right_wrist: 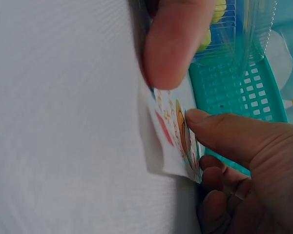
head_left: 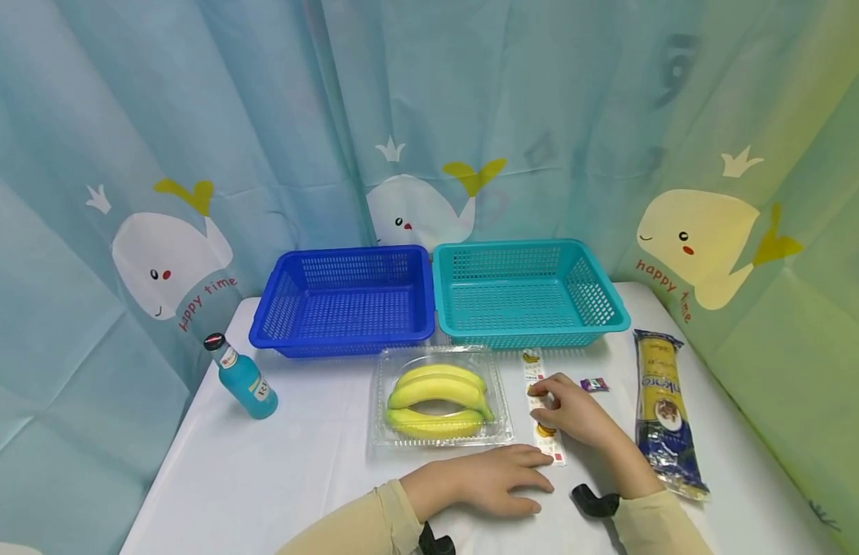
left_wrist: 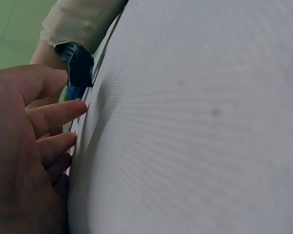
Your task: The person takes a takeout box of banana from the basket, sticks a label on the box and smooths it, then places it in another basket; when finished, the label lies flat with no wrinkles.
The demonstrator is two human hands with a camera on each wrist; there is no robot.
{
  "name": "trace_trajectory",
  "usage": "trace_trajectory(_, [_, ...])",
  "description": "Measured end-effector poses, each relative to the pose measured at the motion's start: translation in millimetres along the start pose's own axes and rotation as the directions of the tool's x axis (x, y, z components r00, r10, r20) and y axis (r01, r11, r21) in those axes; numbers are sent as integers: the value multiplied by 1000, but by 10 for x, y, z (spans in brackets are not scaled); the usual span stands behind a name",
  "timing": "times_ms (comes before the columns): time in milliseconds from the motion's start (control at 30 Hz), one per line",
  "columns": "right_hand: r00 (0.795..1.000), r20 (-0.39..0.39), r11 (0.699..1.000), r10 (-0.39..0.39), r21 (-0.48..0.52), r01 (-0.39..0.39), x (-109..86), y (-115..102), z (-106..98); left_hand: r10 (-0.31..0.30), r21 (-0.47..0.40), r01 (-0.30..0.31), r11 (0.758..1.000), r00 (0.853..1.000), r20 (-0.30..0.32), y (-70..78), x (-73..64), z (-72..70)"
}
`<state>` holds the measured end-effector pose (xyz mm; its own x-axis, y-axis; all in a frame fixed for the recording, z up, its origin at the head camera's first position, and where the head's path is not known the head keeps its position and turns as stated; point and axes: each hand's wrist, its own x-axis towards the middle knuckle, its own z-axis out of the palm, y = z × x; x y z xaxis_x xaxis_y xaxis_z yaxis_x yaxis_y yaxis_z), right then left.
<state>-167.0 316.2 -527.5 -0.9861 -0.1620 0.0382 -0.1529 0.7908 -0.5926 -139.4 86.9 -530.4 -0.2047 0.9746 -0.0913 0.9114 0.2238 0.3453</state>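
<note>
A strip of banana stickers (head_left: 552, 445) lies on the white table, right of a clear plastic box (head_left: 505, 408) of yellow bananas (head_left: 439, 389). My right hand (head_left: 575, 412) is over the strip's middle. In the right wrist view the thumb (right_wrist: 219, 129) presses on the printed face of the strip (right_wrist: 173, 141) while curled fingers meet its edge, which stands slightly off the table. My left hand (head_left: 494, 482) rests palm down near the strip's close end, fingers spread and holding nothing. In the left wrist view the left hand (left_wrist: 19, 141) shows relaxed fingers.
A blue basket (head_left: 342, 339) and a teal basket (head_left: 533, 338) stand at the back. On the left is a blue bottle (head_left: 249, 385) with a black cap. A small purple packet (head_left: 595, 385) and a long noodle bag (head_left: 665, 416) lie right. Curtains (head_left: 318, 116) surround the table.
</note>
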Motion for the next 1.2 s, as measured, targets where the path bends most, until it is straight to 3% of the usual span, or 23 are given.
trace_trajectory(400, [1000,-19,999,-23,-34,22,-11,6,32,-3,-90,4,996,1000,12,-34,12,15])
trace_trajectory(800, [997,-57,998,-46,-41,44,-6,15,32,6,-64,-6,998,1000,3,-45,20,21])
trace_trajectory(1200, [999,24,992,-47,-115,50,12,-5,31,2,-65,-2,998,1000,13,-45,18,16])
